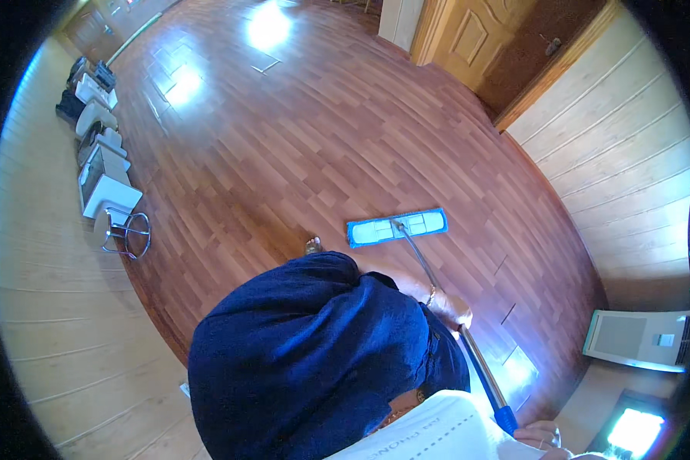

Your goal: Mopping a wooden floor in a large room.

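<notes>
While the left hand point(454, 308) is wrapped around the mop handle point(468, 345) about midway down, the right hand point(540, 437) clamps the blue grip at the top end, down by the lower edge. The blue flat mop head point(396, 227) sits flat on the wood floor point(299, 138), well out ahead of both hands.
</notes>
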Tool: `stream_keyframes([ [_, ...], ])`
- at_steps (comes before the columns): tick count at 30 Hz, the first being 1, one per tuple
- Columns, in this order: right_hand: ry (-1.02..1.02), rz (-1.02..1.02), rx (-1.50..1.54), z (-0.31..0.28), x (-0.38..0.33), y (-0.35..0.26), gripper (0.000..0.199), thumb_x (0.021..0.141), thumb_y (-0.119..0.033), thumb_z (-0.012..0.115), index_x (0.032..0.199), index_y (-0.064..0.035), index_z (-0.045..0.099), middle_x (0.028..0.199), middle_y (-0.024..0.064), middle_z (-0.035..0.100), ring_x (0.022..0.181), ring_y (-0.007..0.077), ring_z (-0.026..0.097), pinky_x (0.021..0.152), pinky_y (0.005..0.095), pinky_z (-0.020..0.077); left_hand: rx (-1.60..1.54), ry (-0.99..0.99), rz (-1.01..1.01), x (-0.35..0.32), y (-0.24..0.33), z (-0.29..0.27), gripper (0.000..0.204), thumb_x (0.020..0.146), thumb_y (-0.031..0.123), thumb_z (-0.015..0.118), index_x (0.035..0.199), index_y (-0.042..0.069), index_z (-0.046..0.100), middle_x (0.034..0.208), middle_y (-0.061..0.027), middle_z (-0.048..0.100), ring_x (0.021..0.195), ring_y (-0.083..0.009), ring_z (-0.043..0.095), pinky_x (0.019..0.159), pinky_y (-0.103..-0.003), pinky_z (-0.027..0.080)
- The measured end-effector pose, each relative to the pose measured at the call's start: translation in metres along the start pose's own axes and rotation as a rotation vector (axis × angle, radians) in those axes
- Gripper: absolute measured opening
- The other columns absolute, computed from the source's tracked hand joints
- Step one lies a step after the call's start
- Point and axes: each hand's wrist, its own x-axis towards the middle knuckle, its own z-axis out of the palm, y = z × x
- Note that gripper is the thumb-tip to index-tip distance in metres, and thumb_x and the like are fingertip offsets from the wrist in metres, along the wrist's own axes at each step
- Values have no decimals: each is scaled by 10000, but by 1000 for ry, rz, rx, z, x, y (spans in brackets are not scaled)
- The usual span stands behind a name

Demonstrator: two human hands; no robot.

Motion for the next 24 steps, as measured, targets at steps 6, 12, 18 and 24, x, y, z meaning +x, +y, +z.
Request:
stream_keyframes([
  [6, 236, -149, 60, 57, 12, 69, 414, 653, -171, 821, 967, -87, 565, 898, 134, 614, 765, 315, 561, 620, 424, 464, 139, -97, -97, -38, -32, -56, 227, 670, 295, 690, 628, 114, 559, 645, -85, 599, 639, -352, 602, 557, -482, 459],
  [12, 530, -54, 111, 128, 114, 120, 328, 809, -412, 673, 817, -101, 567, 780, 132, 632, 775, 311, 560, 755, 461, 463, 152, 188, -267, -130, -49, -161, 173, 691, 216, 638, 628, 82, 549, 640, -141, 575, 607, -378, 567, 546, -480, 428],
  [18, 812, 23, -3, 209, 242, 137, 314, 890, -336, 593, 796, -46, 520, 700, 106, 590, 649, 243, 564, 701, 430, 469, 243, 288, -431, -228, -99, -240, 189, 682, 183, 695, 706, 52, 560, 698, -146, 583, 670, -351, 580, 588, -440, 454],
  [24, 737, 67, 260, 281, 311, 178, 177, 907, -165, 563, 950, -4, 505, 786, 155, 632, 748, 257, 623, 719, 396, 502, 406, 440, -633, -333, -114, -299, 190, 666, 163, 666, 654, 79, 496, 655, -114, 530, 652, -312, 564, 576, -429, 420],
])
